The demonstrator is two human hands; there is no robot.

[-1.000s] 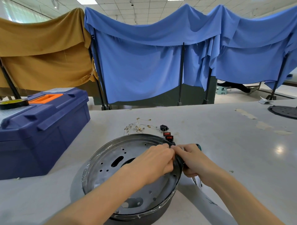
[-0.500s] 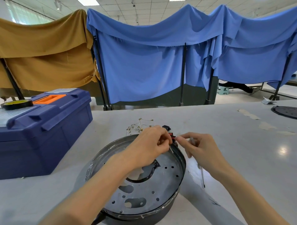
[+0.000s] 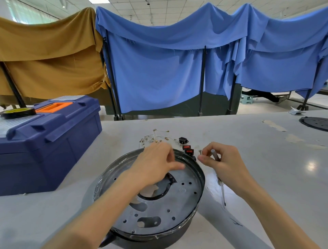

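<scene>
One small screw (image 3: 200, 151) is out, pinched at the fingertips of our right hand (image 3: 225, 163), which also grips the screwdriver (image 3: 222, 192) just past the rim of the upturned cooker's base plate (image 3: 159, 209). Our left hand (image 3: 156, 163) hovers over that plate, blurred, fingers loosely spread, holding nothing. Switches (image 3: 188, 149) and wires (image 3: 156, 138) lie loose on the counter (image 3: 266, 160); the plate, we judge, is not yet lifted off.

Ceiling panels (image 3: 99, 1) are lighting the room brightly and evenly, casting soft shadows and leaving a glare spot (image 3: 311, 166) on the table (image 3: 266, 142). The left hand (image 3: 156, 165) is showing motion blur, and the wide lens is bending the edges.
</scene>
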